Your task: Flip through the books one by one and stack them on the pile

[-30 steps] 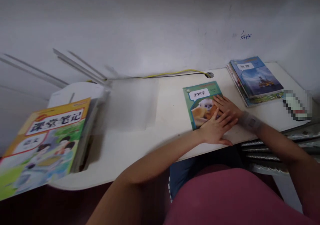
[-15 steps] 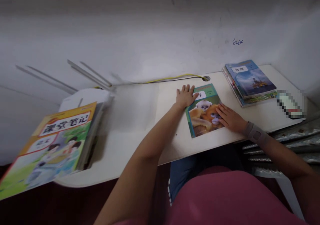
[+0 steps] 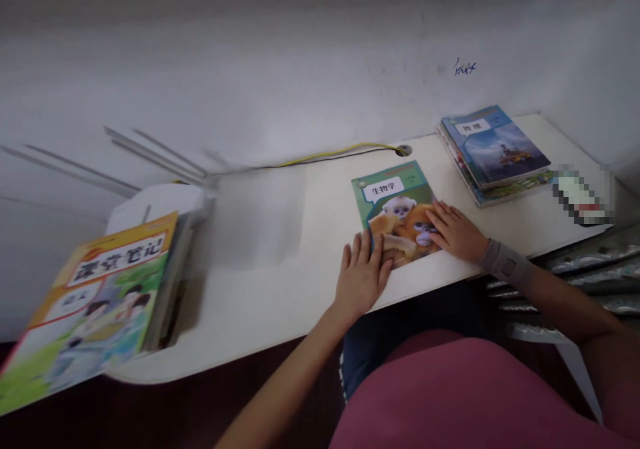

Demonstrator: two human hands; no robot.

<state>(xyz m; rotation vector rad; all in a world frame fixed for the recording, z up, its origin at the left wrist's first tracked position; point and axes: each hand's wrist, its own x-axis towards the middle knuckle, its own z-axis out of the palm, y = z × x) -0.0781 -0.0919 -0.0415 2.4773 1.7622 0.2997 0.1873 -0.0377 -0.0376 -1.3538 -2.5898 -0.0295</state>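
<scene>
A green textbook with two monkeys on its cover lies flat on the white table in front of me. My left hand rests at the book's lower left edge, fingers spread and fingertips on the cover. Across the book, my right hand lies flat with its fingertips over the right edge of the cover. A grey band circles my right wrist. Neither hand grips the book.
Right of the textbook sits a stack of books topped by a blue one. Beyond it lies a pixelated object. At the left is another pile under a colourful workbook. A yellow cable runs along the wall into a round hole.
My left hand has slid from the textbook's upper left corner down to its lower left edge, uncovering the title. My right hand stays at the right edge. The view has shifted slightly.
</scene>
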